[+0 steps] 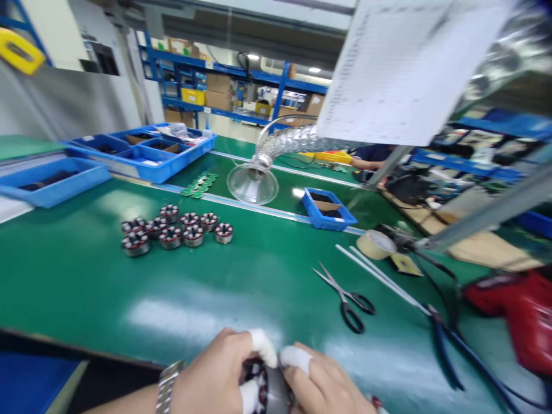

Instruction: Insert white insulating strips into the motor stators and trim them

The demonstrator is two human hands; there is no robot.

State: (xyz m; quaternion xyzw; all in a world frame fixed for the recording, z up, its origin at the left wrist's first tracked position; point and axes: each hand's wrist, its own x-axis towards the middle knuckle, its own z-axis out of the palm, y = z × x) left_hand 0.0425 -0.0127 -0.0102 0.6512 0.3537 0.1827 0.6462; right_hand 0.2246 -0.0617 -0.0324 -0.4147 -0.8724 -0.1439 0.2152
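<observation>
Near the front edge of the green table, my left hand [219, 374] grips a round metal motor part [276, 391] with white caps on its finger and thumb. My right hand [321, 379] closes on the other side of the same part, a white cap on one fingertip. A metal watch band circles my left wrist. Several similar motor parts [171, 237] with copper-red and white tops stand grouped at the left middle of the table. Small green circuit boards [200, 185] lie behind them. The lower side of the held part is cut off by the frame.
Scissors [342, 294], white sticks [379, 275], blue-handled pliers [444, 345], a tape roll [376, 244] and a red tool [517, 316] lie to the right. A clear funnel hood [253, 184] hangs behind. Blue trays [164, 167] line the back left; another blue box [328, 220] stands centre-right. A person's arm shows beyond.
</observation>
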